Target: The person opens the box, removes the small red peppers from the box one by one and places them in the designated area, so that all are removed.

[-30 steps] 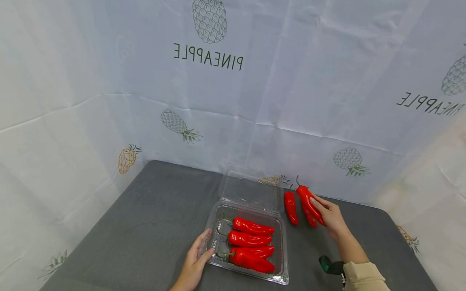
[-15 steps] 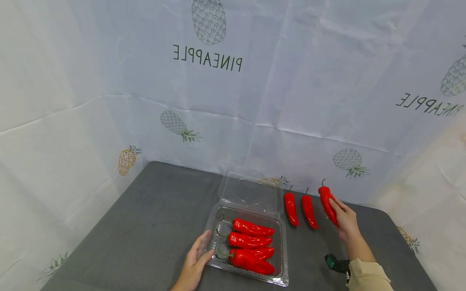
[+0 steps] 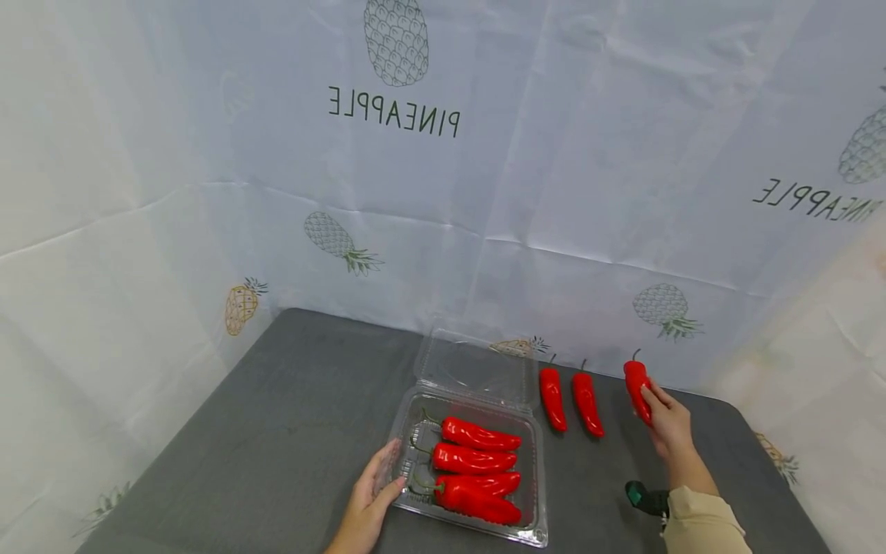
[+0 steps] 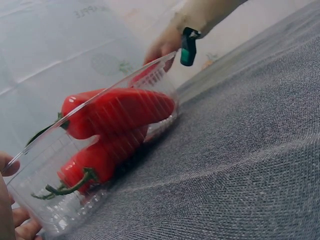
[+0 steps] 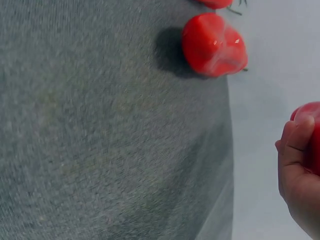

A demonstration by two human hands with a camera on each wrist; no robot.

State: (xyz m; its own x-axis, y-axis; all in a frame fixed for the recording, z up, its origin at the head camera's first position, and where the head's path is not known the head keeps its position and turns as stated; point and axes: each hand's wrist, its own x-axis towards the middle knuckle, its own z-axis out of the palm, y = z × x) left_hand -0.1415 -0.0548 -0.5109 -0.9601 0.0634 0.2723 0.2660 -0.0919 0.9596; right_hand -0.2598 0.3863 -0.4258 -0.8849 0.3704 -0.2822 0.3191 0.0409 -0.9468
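Note:
My left hand pinches the left edge of a clear plastic clamshell container, thumb at the rim and fingers along the outer wall. Several red peppers lie across its base, stems to the left; the nearest pepper partly covers another. My right hand grips a red pepper around its lower part, stem pointing up and away. To its left, two more peppers lie side by side on the table, a nearer-to-box pepper and a second pepper.
The container's lid is folded back towards the rear curtain. A grey cloth covers the table. A dark wrist device with a green patch sits at my right wrist.
My right hand has carried its pepper to the right, away from over the two peppers on the table, and lowered it slightly. The left hand and container stay in place.

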